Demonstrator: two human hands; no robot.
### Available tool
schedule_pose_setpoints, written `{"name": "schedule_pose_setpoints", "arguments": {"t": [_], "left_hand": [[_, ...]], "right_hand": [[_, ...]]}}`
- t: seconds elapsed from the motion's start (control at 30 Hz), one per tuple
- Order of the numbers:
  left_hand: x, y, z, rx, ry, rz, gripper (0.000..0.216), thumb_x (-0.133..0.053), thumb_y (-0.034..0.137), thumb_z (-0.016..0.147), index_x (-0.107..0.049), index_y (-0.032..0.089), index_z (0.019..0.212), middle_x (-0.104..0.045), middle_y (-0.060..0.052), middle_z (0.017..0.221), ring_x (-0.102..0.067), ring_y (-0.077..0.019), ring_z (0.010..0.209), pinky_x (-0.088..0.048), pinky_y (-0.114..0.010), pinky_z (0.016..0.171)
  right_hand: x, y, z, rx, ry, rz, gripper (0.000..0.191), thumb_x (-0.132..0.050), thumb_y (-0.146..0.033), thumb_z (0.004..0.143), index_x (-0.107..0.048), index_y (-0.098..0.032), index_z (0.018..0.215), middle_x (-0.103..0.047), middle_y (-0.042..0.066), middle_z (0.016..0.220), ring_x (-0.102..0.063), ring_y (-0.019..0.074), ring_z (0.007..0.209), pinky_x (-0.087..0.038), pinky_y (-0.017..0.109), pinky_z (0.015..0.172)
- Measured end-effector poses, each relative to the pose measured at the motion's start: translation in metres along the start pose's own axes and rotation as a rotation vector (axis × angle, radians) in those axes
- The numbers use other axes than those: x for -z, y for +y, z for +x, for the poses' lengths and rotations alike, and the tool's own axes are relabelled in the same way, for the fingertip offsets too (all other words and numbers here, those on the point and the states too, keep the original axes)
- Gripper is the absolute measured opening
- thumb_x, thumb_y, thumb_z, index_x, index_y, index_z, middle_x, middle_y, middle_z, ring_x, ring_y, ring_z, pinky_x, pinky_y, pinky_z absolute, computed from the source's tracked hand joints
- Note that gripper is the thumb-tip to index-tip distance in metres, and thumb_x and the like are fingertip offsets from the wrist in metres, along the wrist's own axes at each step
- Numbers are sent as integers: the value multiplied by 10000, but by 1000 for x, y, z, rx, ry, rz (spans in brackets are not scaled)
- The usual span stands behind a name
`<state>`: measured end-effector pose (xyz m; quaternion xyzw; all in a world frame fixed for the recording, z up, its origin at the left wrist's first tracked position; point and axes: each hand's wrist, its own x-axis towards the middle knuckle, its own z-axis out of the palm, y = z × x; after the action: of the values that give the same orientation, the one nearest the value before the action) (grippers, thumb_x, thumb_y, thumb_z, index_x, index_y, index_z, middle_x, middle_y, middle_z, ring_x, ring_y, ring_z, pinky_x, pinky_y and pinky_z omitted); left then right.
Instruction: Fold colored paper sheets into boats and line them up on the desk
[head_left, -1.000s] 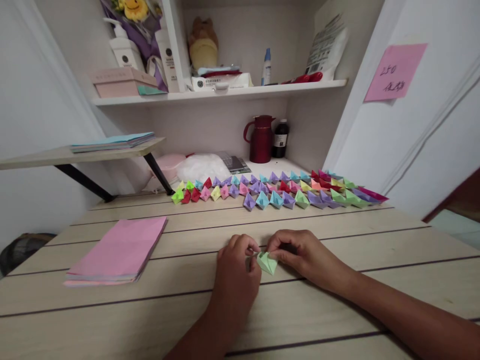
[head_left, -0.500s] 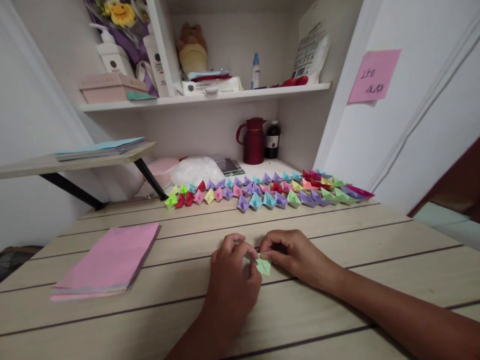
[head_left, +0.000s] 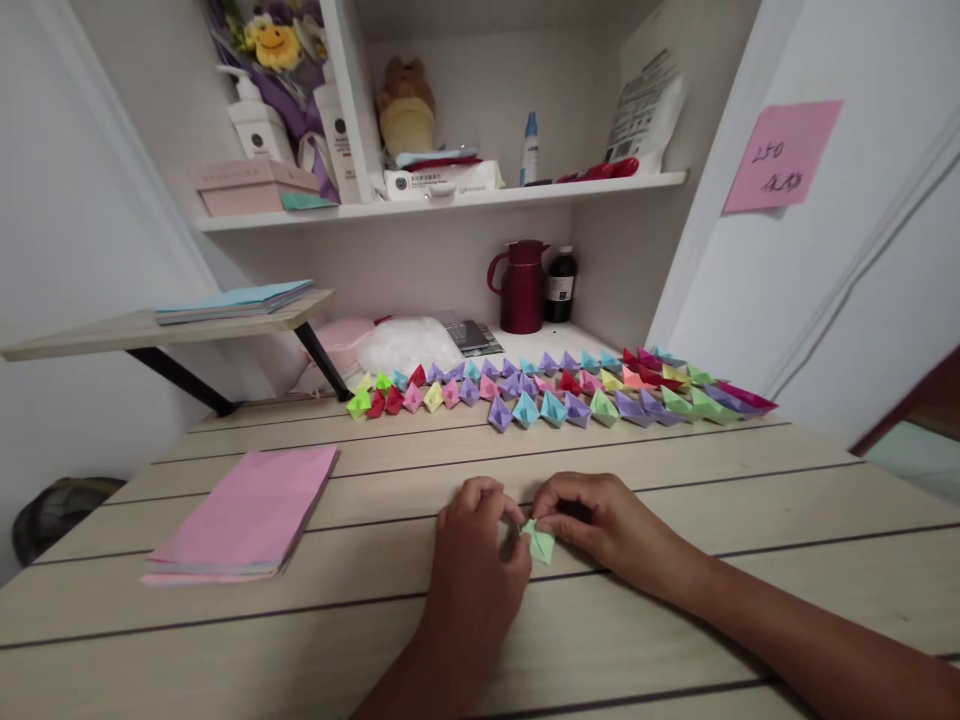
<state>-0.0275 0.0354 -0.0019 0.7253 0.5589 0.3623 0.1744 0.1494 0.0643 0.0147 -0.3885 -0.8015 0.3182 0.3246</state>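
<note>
Both hands pinch a small green folded paper low over the worktop.

Left hand (head_left: 480, 560) and right hand (head_left: 600, 525) each close a grip on the green paper piece (head_left: 538, 540), steadying opposite ends; pink paper stack (head_left: 244, 510) at nine o'clock, row of folded paper boats (head_left: 555, 392) at twelve.

Folded paper piece (head_left: 539, 541): pale green, small, partly creased into a pointed shape, lying near-centre on the table.

A single head-worn camera looks forward and down from close above the pale wooden plank worktop (head_left: 675, 620), hands low at centre frame, facing the white wall shelf (head_left: 450, 195) across the upper frame.
</note>
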Motion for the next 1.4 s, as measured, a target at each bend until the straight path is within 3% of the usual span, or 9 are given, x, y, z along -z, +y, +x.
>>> {"name": "schedule_pose_setpoints", "arguments": {"t": [0.23, 0.43, 0.53, 0.67, 0.83, 1.03, 1.4], "left_hand": [[1, 2, 1, 39, 8, -55, 223, -590, 7, 665, -641, 212, 735, -585, -52, 1086, -555, -221, 1104, -401, -414, 966], [0, 0, 3, 26, 37, -18, 223, -588, -6, 646, -637, 201, 713, -604, -53, 1052, -582, -217, 1056, -441, -395, 927], [0, 0, 3, 19, 50, 9, 224, -572, -4, 663, -634, 204, 719, -624, -38, 1008, -602, -203, 1002, -451, -386, 906], [0, 0, 1, 10, 60, 37, 213, -555, 4, 685, -620, 203, 727, -639, -30, 960, -607, -195, 966, -453, -367, 871], [-1, 1, -2, 2, 73, 27, 193, -542, 16, 703, -588, 203, 728, -641, -14, 907, -601, -181, 898, -449, -334, 820], [-4, 1, -4, 2, 74, 31, 197, -525, 19, 698, -568, 207, 737, -626, 4, 843, -586, -167, 819, -446, -300, 764], [-6, 0, -5, 60, 93, 73, 165, -529, 51, 717, -573, 210, 724, -623, 7, 804, -589, -156, 771, -432, -271, 712]], "right_hand": [[0, 2, -2, 56, -52, -20, 135, -601, -132, 835, -664, -214, 923, -670, 19, 873, -612, 163, 793, -461, 265, 717], [-4, -1, -3, 154, -41, -81, 285, -679, -142, 767, -595, -235, 1022, -625, 59, 1129, -558, 223, 1078, -427, 349, 915], [-5, -2, -4, 172, -41, -141, 246, -650, -124, 779, -569, -236, 982, -594, 67, 1187, -526, 230, 1138, -416, 372, 939], [-7, 0, -4, 169, -61, -188, 193, -662, -159, 789, -560, -240, 932, -613, 60, 1146, -550, 233, 1090, -416, 385, 933], [-8, 3, -5, 111, -6, -156, 278, -617, -105, 783, -498, -241, 995, -617, 56, 1114, -566, 225, 1046, -434, 380, 903], [-5, 3, -6, 163, 26, -193, 241, -576, -65, 781, -485, -241, 919, -561, 71, 1195, -491, 234, 1171, -424, 386, 936], [-5, 4, -5, 167, 15, -198, 199, -598, -102, 791, -526, -246, 908, -587, 77, 1175, -527, 232, 1150, -459, 360, 914]]}}
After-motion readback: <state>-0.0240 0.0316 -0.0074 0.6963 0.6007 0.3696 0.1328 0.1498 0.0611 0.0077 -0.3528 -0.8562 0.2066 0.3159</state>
